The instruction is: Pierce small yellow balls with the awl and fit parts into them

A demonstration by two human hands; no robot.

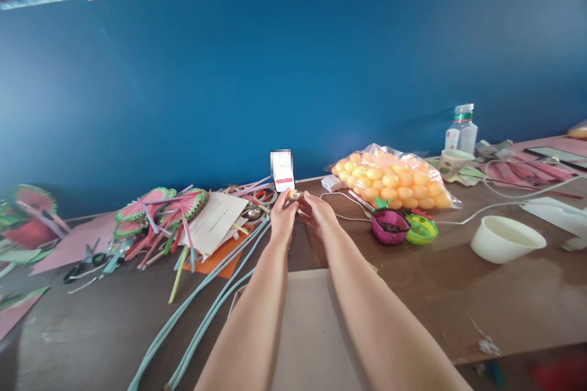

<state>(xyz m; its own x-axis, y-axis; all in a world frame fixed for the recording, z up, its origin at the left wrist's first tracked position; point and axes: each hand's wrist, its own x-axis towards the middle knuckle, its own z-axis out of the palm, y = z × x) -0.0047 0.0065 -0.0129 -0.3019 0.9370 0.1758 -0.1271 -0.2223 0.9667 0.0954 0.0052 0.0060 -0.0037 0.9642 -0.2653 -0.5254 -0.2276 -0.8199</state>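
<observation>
Both my arms reach forward over the table. My left hand point(283, 211) is closed around one side of a small shiny gold-and-silver object point(295, 195), whose exact kind I cannot make out. From the other side my right hand point(318, 212) holds it too, with curled fingers. Just behind the hands a white card-like screen or phone point(284, 178) with a red bar leans near the blue wall. A round metal bell-like piece point(254, 213) lies left of my left hand. Below my forearms is a grey-beige flat surface point(307, 305).
Left are folded paper fans point(183, 208), white papers point(213, 220), scissors point(87, 261) and pale blue tubes point(202, 293). Right are a bag of orange balls point(389, 178), a purple pouch point(389, 229), a green mesh basket point(422, 231), a white tub point(507, 241) and bottles point(462, 131).
</observation>
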